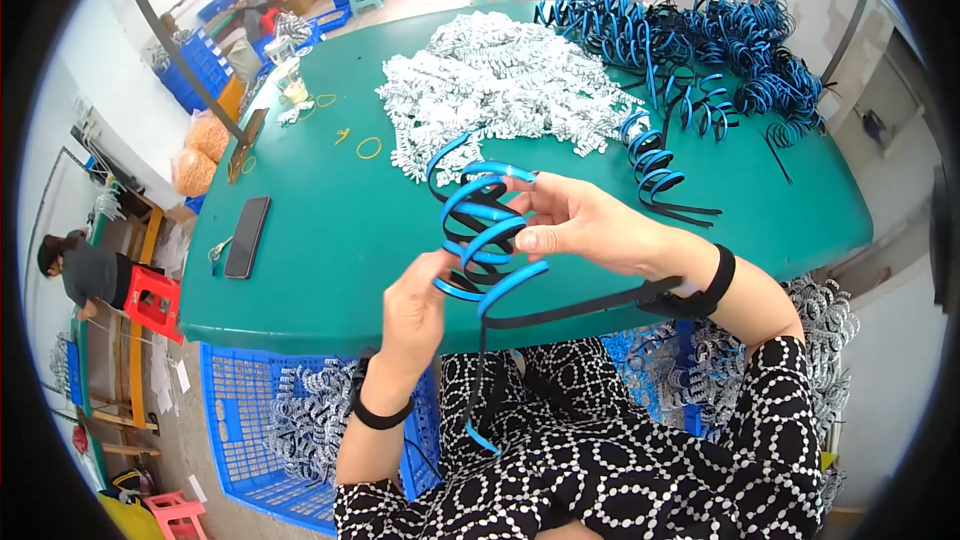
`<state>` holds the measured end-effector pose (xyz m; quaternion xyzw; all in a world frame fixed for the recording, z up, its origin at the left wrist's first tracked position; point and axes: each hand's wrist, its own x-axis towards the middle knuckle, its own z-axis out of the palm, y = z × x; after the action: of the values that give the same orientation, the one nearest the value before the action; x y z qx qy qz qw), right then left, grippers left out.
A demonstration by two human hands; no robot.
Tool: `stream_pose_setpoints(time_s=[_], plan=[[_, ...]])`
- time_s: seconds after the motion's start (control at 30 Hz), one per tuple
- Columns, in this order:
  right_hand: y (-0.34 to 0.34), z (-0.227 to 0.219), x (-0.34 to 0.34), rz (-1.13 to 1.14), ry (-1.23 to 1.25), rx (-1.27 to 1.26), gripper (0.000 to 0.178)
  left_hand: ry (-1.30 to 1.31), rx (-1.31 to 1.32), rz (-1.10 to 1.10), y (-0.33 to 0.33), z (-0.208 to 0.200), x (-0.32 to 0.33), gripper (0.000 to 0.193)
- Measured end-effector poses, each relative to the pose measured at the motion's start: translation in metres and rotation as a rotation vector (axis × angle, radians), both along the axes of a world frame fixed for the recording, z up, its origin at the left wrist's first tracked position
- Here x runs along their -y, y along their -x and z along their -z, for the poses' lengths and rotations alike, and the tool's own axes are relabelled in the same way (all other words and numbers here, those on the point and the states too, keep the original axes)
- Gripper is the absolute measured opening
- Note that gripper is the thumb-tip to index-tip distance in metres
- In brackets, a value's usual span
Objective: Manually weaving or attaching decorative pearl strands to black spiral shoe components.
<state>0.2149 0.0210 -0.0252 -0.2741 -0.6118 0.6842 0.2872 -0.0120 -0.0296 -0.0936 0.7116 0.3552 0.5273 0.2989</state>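
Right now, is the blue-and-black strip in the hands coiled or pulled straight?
Coiled: the blue-and-black strip winds in several open loops between the left hand and the right hand.

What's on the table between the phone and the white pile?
In the head view, a round yellow band lies between the phone and the white pile, with a twisted yellow band beside it.
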Motion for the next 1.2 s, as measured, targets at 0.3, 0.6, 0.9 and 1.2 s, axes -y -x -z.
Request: stream_pose_setpoints(time_s=[0.3, 0.6, 0.9, 1.2], plan=[[-0.009, 0.021, -0.016, 0.465, -0.477, 0.153, 0.036, 0.423, 1.024, 0.020, -0.009, 0.007, -0.013, 0.013], [-0.047, 0.006, -0.018, 0.334, -1.432, 0.700, 0.029, 0.891, 1.404, 0.347, 0.070, 0.017, -0.037, 0.017], [0.000, 0.012, 0.016, 0.078, -1.265, 0.670, 0.027, 1.291, 1.130, 0.787, 0.020, -0.010, -0.015, 0.020], [-0.042, -0.001, 0.019, 0.133, -1.181, 0.926, 0.018, 0.797, 1.013, 0.281, 0.081, -0.044, -0.023, 0.019]])
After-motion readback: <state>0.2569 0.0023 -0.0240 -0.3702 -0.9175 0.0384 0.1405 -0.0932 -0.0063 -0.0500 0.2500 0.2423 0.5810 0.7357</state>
